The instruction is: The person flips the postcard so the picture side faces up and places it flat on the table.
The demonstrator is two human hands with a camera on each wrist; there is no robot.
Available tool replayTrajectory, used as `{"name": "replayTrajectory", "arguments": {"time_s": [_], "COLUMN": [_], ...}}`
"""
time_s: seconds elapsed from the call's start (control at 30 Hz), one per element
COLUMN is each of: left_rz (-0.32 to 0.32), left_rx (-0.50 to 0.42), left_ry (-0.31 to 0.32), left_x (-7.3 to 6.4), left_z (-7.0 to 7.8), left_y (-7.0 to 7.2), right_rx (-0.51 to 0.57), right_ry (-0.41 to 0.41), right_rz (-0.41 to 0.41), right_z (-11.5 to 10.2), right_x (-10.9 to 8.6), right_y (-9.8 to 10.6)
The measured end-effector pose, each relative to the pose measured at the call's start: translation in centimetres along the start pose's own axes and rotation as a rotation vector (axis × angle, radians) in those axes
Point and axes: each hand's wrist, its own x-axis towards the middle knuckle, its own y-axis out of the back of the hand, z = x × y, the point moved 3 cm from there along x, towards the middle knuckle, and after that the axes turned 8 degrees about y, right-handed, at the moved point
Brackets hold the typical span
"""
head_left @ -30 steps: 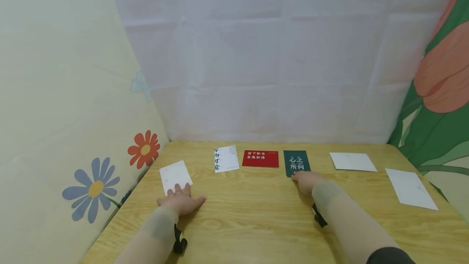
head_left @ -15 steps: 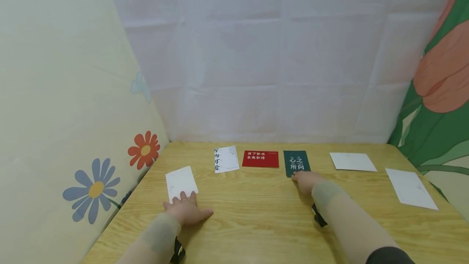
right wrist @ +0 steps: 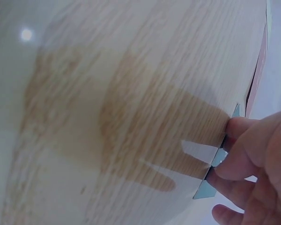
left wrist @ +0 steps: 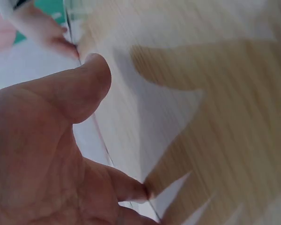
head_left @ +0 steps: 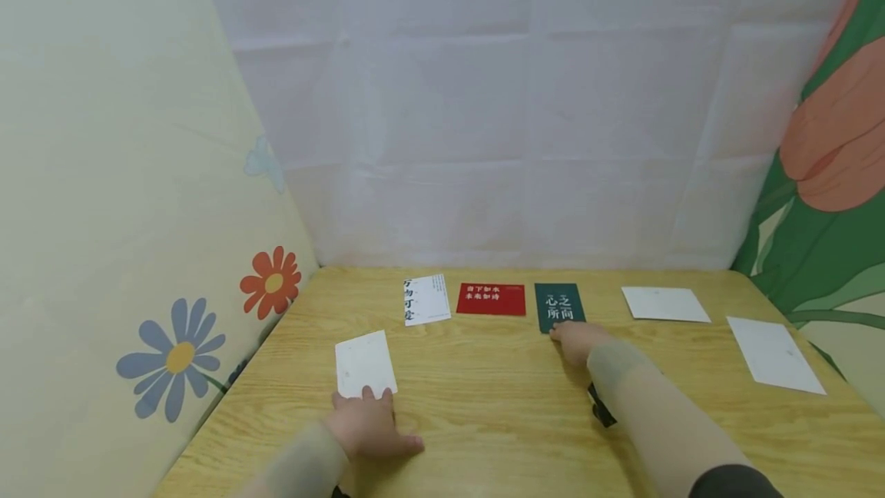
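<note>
My left hand (head_left: pixel 369 425) spreads over the table at the left, its straight fingertips touching the near edge of a blank white card (head_left: pixel 365 363) that lies flat. In the left wrist view the left thumb (left wrist: pixel 91 86) stands away from the other fingers. My right hand (head_left: pixel 579 340) rests at the near edge of a dark green card (head_left: pixel 560 302) with white characters. The right wrist view has the right fingertips (right wrist: pixel 236 126) touching that green card (right wrist: pixel 206 188), which stays flat on the table. Its fingers are slightly bent, and nothing is lifted.
Along the back of the wooden table (head_left: pixel 477 406) lie a white card with black characters (head_left: pixel 427 302) and a red card (head_left: pixel 491 300). Two blank white cards (head_left: pixel 666 304) lie at the right, one nearer the side edge. A white cloth (head_left: pixel 525 114) hangs behind.
The left hand has slid the blank white card toward the person and to the right. My right hand and the other cards have stayed in place.
</note>
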Motion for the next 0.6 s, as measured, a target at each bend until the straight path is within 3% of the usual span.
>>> {"name": "replayTrajectory", "arguments": {"time_s": [0.23,0.6], "left_rz": [0.024,0.012], "left_rx": [0.093,0.213], "left_ry": [-0.117,-0.264], "left_x": [-1.4,-2.0], "left_z": [2.4,5.0], "left_y": [-0.7,-1.3], "right_rx": [0.005,0.056], "right_ry": [-0.014,-0.061], "right_rz": [-0.009,-0.004], "right_z": [-0.2,0.0], "right_x": [-0.2,-0.1], "right_y": [0.2,-0.1]}}
